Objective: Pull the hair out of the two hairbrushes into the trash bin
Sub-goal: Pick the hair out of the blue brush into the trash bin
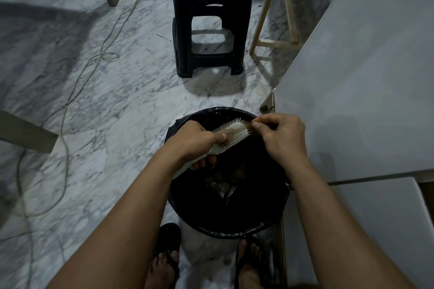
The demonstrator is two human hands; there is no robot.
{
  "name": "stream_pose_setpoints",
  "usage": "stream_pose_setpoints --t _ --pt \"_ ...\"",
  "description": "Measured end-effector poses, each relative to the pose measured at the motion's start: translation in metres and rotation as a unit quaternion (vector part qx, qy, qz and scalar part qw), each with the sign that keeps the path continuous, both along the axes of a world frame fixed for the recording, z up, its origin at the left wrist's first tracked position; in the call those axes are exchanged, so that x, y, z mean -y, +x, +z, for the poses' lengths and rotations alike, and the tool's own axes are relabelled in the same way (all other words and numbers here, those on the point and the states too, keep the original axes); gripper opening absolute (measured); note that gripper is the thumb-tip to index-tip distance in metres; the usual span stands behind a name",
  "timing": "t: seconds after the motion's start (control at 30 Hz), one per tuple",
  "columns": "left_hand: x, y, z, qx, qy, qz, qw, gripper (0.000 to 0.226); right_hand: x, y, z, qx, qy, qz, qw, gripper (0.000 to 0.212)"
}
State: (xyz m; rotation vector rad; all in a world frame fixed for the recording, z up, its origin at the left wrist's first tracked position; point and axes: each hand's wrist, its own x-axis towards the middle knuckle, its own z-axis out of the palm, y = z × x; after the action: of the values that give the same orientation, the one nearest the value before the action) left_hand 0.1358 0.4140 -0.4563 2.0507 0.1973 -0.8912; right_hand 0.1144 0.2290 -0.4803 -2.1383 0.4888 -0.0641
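A round trash bin point(234, 233) lined with a black bag stands on the floor right below me, with clumps of brown hair point(237, 172) lying inside. My left hand point(197, 141) grips the handle of a white hairbrush point(234, 130) and holds it, bristles up, over the bin. My right hand point(281, 136) pinches a tuft of brown hair point(249, 127) at the far end of the brush head. Only one hairbrush is visible.
A black plastic stool point(209, 19) stands beyond the bin with white tissue on top. A white table point(364, 77) fills the right side, with a wooden frame point(270, 7) behind it. Cables point(77, 82) trail over the marble floor at left. My sandalled feet point(166, 260) are beside the bin.
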Motion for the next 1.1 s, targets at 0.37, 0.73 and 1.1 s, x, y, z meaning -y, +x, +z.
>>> stream_pose_setpoints --t 0.37,0.73,1.1 --pt "-0.004 -0.002 -0.004 0.029 0.038 0.003 0.999 0.046 -0.008 -0.003 -0.003 0.009 0.011 0.150 0.989 0.016" --pt "-0.014 0.005 -0.013 0.066 0.086 0.042 0.993 0.053 -0.003 -0.003 0.001 0.022 -0.105 0.028 0.994 0.010" --pt "-0.011 0.002 -0.012 0.194 0.164 0.054 0.966 0.039 0.007 -0.003 -0.003 -0.133 -0.073 0.076 0.985 0.040"
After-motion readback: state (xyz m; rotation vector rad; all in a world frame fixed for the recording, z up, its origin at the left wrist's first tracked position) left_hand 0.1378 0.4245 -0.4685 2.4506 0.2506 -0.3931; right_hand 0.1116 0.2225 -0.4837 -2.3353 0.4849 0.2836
